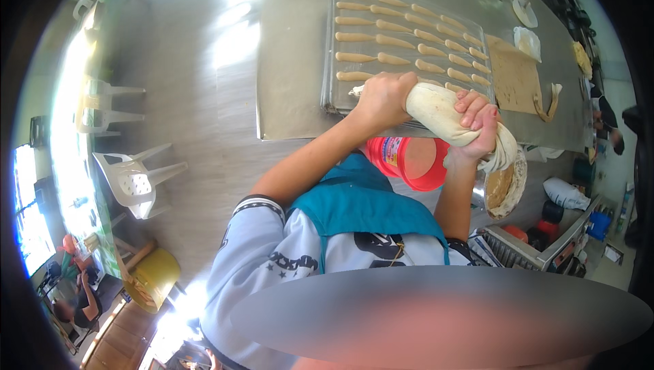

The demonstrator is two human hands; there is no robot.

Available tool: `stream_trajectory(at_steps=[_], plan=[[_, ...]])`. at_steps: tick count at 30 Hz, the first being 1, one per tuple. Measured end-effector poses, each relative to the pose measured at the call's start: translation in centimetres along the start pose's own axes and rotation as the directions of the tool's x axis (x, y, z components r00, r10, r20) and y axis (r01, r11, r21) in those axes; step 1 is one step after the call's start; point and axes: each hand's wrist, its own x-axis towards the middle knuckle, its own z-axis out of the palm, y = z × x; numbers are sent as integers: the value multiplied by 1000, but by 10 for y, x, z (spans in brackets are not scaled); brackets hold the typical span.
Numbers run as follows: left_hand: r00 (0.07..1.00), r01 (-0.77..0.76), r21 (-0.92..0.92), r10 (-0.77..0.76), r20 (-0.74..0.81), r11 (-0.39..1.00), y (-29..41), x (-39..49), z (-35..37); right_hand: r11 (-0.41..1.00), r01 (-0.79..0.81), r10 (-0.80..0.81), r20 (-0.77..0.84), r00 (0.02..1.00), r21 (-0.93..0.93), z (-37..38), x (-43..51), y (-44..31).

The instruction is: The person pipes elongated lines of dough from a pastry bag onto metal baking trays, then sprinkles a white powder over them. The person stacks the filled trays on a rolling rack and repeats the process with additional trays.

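A cream cloth piping bag point(434, 109), bulging in the middle, is held in both hands above a metal baking tray point(329, 99). My left hand point(386, 95) is wrapped around its narrow front end, whose smeared tip pokes out to the left. At the opposite end, my right hand point(475, 127) clenches the gathered cloth, and loose folds hang below the fist. Rows of finger-shaped piped batter strips point(393, 58) cover the tray. Part of the nearest row lies hidden behind the hands and bag.
By the table's point(291, 89) near edge are a red bucket point(424, 166) and a metal pot point(503, 186) with batter-coated walls. A stained brown sheet point(511, 74) lies right of the tray. White plastic chairs point(127, 181) stand on the left. Other people sit or stand farther off.
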Motion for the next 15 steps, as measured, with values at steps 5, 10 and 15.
stream_trajectory(at_steps=[5,10,15], plan=[[999,34,58,-34,-8,998,-15,-8,4,996,-88,88,-11,996,12,9,1,11],[998,61,18,-60,-13,998,-16,-8,16,995,-75,76,4,997,-69,7,6,5],[998,13,-142,-21,-55,990,-6,4,35,986,-42,52,63,997,-160,-8,16,-9]])
